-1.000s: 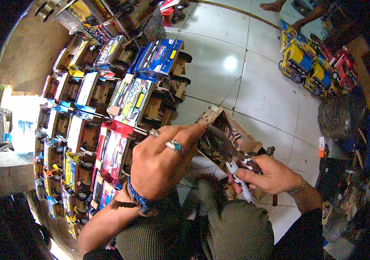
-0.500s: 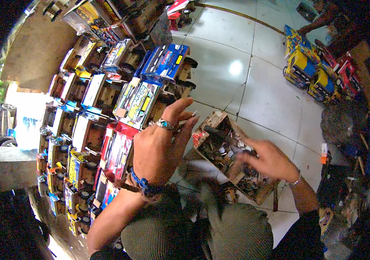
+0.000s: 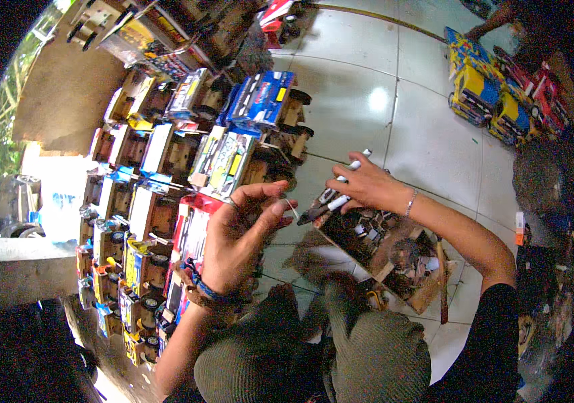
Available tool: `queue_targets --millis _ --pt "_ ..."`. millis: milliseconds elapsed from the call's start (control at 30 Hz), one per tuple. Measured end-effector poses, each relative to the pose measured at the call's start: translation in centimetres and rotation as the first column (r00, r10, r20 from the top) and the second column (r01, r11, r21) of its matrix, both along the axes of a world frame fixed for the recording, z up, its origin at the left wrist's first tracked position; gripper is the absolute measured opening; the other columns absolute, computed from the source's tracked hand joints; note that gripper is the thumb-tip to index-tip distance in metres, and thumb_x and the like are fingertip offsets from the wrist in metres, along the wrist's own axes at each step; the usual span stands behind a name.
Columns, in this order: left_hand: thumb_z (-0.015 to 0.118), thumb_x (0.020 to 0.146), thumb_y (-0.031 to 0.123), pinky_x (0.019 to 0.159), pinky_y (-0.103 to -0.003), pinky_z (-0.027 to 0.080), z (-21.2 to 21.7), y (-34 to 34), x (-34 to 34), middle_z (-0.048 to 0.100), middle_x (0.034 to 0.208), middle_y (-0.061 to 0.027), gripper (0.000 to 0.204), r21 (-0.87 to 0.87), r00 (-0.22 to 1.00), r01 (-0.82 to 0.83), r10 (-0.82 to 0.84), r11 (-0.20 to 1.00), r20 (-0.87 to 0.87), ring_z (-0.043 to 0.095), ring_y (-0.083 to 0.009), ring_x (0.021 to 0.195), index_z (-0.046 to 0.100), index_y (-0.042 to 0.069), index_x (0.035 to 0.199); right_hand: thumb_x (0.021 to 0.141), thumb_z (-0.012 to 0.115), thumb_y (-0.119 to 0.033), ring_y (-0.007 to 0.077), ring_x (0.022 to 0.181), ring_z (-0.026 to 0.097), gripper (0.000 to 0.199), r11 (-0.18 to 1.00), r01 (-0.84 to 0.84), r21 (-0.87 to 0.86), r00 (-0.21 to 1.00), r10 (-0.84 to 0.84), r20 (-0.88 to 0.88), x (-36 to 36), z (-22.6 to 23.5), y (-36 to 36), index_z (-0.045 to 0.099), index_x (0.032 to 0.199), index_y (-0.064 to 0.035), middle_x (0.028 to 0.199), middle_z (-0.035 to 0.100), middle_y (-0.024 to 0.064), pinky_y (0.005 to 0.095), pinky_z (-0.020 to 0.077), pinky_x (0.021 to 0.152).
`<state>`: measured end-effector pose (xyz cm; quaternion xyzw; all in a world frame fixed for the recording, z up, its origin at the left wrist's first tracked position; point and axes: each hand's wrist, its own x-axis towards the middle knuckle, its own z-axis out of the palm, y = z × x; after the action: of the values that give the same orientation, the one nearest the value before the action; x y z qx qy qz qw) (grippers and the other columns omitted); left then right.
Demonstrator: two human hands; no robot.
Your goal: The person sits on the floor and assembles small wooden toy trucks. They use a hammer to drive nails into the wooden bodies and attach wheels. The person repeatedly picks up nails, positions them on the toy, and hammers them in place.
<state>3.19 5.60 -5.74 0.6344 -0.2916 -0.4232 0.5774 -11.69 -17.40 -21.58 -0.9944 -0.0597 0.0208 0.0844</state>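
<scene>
My left hand is closed in a pinch on a thin pale strip, perhaps wire. My right hand grips pliers with black-and-white handles. Their dark jaws point toward the left fingertips, a small gap short of the strip. Below the right hand, a worn wooden box holds many small dark and pale scraps. A brown stick leans at the box's right side. To the left, beside my left hand, stand rows of toy trucks, among them a blue one and a red-edged one.
More toy trucks, yellow and blue, stand at the far right near another person's arm. A dark plastic bag lies along the right. White floor tiles stretch ahead. My knees are close below the box.
My right hand has come up out of the box, moving left and away from me, now with the pliers in it. The left hand has lowered slightly and turned, its pinch kept.
</scene>
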Motion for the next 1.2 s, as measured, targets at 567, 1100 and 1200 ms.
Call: queue_targets --millis 567,1100,1200 --pt "0.069 0.093 0.015 0.075 -0.027 0.056 5.1 4.1 8.4 0.067 0.102 -0.0043 0.025 -0.116 0.974 -0.117 0.137 0.986 0.178 0.067 -0.0132 0.090 0.063 0.002 0.113 0.097 0.062 -0.024 0.0336 0.091 0.062 0.030 0.101 0.964 0.248 0.112 -0.993 -0.034 -27.0 4.1 3.2 0.058 0.112 0.0021 0.101 0.064 0.0194 0.0419 0.0470 0.087" --pt "0.076 0.088 0.021 0.077 -0.025 0.056 -0.2 -0.3 29.5 0.072 0.097 -0.0070 0.031 -0.093 0.920 -0.165 0.187 0.982 0.344 0.068 -0.0119 0.084 0.070 -0.001 0.110 0.102 0.050 -0.022 0.0386 0.105 0.058 0.033 0.250 0.947 0.202 0.253 -0.967 0.011 -31.4 3.2 13.8 0.056 0.125 0.0005 0.113 0.063 0.0227 0.0437 0.0471 0.090" --pt "0.077 0.087 0.020 0.080 -0.026 0.057 -1.7 -3.6 32.4 0.073 0.101 -0.0067 0.034 -0.058 0.985 -0.088 0.096 0.994 0.141 0.069 -0.0127 0.088 0.070 -0.001 0.113 0.104 0.044 -0.021 0.0347 0.097 0.056 0.031 0.182 0.968 0.173 0.173 -0.983 0.064 -30.9 4.9 11.9 0.057 0.120 0.0021 0.102 0.059 0.0203 0.0413 0.0466 0.083"
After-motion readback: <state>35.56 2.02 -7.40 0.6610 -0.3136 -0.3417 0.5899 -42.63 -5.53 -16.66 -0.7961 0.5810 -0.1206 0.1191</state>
